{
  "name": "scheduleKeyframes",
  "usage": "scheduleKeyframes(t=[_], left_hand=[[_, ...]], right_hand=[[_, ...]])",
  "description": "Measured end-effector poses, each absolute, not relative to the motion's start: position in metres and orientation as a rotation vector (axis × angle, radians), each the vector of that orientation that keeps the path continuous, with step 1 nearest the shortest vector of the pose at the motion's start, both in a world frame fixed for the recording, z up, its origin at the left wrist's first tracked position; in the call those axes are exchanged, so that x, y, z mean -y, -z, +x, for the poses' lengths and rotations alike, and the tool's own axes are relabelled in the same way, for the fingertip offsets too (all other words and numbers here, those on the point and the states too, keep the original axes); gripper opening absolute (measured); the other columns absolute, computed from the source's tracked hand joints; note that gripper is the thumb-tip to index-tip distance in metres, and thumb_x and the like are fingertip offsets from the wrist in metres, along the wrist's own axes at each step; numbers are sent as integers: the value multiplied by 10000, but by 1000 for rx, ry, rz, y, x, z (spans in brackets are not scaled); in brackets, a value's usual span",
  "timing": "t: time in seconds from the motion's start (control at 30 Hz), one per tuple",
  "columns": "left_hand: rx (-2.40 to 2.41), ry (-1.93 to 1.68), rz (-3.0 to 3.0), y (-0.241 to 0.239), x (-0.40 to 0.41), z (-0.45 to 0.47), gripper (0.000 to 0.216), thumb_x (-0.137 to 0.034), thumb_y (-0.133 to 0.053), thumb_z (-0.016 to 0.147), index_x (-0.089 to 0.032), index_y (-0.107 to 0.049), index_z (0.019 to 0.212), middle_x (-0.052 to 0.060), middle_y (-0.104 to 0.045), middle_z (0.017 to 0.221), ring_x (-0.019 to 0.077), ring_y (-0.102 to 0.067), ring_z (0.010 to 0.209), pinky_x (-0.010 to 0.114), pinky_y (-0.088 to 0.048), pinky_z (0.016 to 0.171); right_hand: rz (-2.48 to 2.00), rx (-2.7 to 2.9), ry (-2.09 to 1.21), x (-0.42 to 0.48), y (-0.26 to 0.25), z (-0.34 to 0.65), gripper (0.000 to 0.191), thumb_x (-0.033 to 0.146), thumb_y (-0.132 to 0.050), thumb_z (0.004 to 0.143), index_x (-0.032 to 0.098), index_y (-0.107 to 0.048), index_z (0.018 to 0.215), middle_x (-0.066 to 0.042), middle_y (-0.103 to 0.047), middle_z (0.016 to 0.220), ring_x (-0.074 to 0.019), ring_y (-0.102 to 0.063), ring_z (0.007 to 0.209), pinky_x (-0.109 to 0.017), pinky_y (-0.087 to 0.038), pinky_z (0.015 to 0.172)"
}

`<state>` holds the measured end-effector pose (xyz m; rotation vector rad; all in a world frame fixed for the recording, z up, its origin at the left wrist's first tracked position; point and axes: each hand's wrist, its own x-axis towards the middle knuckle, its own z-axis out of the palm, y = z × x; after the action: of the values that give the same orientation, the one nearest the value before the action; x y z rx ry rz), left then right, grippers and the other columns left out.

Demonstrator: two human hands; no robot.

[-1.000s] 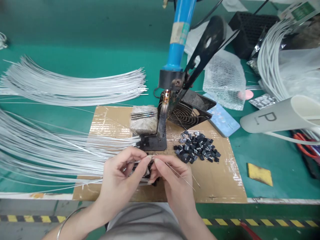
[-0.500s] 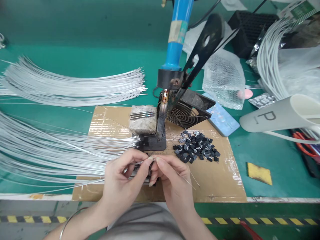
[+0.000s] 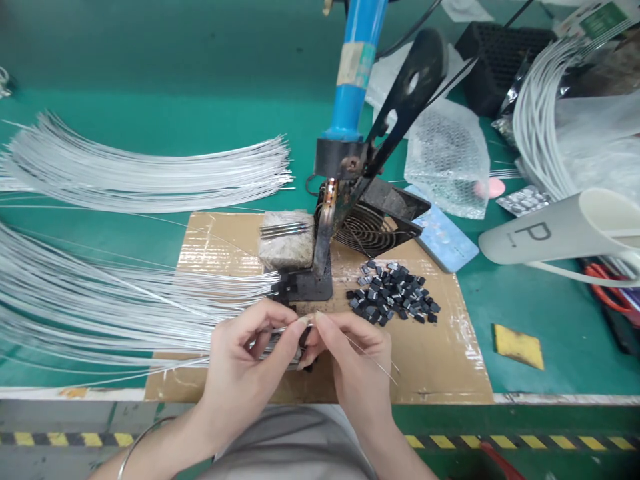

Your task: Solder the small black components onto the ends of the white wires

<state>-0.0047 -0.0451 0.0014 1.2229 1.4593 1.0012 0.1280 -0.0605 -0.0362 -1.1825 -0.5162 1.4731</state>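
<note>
My left hand [image 3: 253,363] is closed in a pinch, thumb against forefinger, on the end of a thin white wire. My right hand [image 3: 357,363] pinches just beside it. Fine pale wires [image 3: 376,360] stick out from under its fingers toward the lower right. A small dark piece shows between the hands, mostly hidden by the fingers. A fan of white wires [image 3: 120,307] runs from the left to the hands, some tipped with black ends [image 3: 285,287]. Right of the hands lies a pile of small black connectors [image 3: 395,293] on the cardboard [image 3: 450,363].
Above my hands stands a blue-handled soldering iron [image 3: 353,73] in a black stand. Beside it are a pale block [image 3: 285,248] with thin metal rods and a black fan [image 3: 367,227]. Another wire bundle [image 3: 165,173], a white cup [image 3: 545,233] and a yellow sponge [image 3: 519,347] lie around.
My right hand has shifted slightly right, opening a small gap between the fingertips, and the fine wires moved with it. My left hand stays almost in place.
</note>
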Motion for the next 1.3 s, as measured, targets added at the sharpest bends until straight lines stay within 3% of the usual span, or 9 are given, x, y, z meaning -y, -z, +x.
scheduleKeyframes(t=[0.4,0.63,0.9,1.3], left_hand=[[-1475,-959,1187,-3,44,-7,167,-202,-720,839,-191,-740,673,-7,-720,573,99,-511,450,201,-381,446],[-1499,-971,1168,-3,44,-7,127,-200,-736,827,-190,-758,702,-3,-735,591,97,-506,449,195,-377,439],[-1508,-1041,1298,1,45,-7,143,-169,-723,855,-205,-747,719,-29,-711,592,91,-500,457,192,-384,447],[-1527,-1069,1488,5,51,-12,150,-162,-718,901,-224,-765,773,-47,-680,613,92,-494,476,208,-403,475]], right_hand=[[-1183,531,-1459,63,38,130,248,448,-929,845,239,-868,728,8,-759,586,-121,-678,417,-197,-597,436],[-1174,490,-1494,64,39,133,257,506,-905,867,250,-909,851,-22,-797,650,-138,-720,470,-215,-630,497],[-1148,484,-1493,69,42,128,134,386,-953,827,268,-903,866,-2,-811,684,-140,-698,469,-253,-654,502],[-1088,456,-1570,70,38,130,115,383,-943,853,279,-911,889,4,-816,691,-121,-730,502,-204,-667,533]])
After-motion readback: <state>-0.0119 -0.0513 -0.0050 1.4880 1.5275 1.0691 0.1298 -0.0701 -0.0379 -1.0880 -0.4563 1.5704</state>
